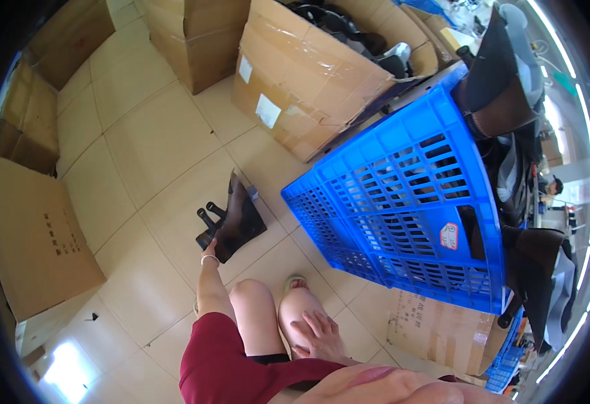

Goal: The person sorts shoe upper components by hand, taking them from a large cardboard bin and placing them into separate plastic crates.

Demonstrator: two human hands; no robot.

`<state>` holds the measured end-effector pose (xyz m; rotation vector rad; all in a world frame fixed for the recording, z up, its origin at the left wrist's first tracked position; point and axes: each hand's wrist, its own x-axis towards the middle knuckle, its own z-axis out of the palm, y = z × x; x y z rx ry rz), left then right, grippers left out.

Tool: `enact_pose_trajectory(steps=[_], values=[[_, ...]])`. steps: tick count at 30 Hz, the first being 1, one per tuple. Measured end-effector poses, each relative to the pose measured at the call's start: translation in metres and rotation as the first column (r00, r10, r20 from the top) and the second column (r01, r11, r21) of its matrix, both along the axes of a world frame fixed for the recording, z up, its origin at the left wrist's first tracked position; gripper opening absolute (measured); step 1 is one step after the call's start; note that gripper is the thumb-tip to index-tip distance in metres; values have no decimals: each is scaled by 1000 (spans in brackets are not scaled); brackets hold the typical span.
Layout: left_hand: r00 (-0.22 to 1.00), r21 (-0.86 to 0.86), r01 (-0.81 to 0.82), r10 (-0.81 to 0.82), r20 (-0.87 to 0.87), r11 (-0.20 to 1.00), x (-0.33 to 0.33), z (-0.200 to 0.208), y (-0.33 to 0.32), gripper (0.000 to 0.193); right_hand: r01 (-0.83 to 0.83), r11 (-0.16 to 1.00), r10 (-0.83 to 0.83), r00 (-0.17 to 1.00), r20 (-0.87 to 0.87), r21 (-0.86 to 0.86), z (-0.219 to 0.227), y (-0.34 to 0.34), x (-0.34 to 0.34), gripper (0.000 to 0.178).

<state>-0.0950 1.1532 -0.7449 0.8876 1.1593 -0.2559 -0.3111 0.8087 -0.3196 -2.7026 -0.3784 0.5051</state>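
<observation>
Reaching out over the tiled floor, my left hand [209,252] grips a pair of dark brown heeled boots [240,225] near the feet. Two slim black heels stick up on the side toward the left, and the shafts point away to the right. The fingers are partly hidden by the boots. My right hand [318,334] rests on my bent right knee with its fingers spread and holds nothing. Close on the right stands a blue slatted plastic crate [403,195]. More dark boots [531,262] with pale grey material in them hang over its top edge.
An open cardboard box [308,74] of dark footwear stands beyond the crate. Closed boxes [39,236] line the left, another [197,44] stands at the back, and a cardboard box [443,330] lies below the crate. A person [552,186] is far off right.
</observation>
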Motion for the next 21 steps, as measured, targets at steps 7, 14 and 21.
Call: enact_pose_trajectory(steps=[7,14,21], values=[[819,580,534,-547,-174,615,17,153,-162,49,23,986,-49,987,-155,-166,27,-18,-11,70],[672,867,396,-739,-50,301,-45,529,-118,30,18,972,-140,849,-510,-236,85,-15,-69,69],[220,845,-481,-965,-142,-234,-139,786,-106,19,532,-76,-161,828,-537,843,378,-14,54,89]])
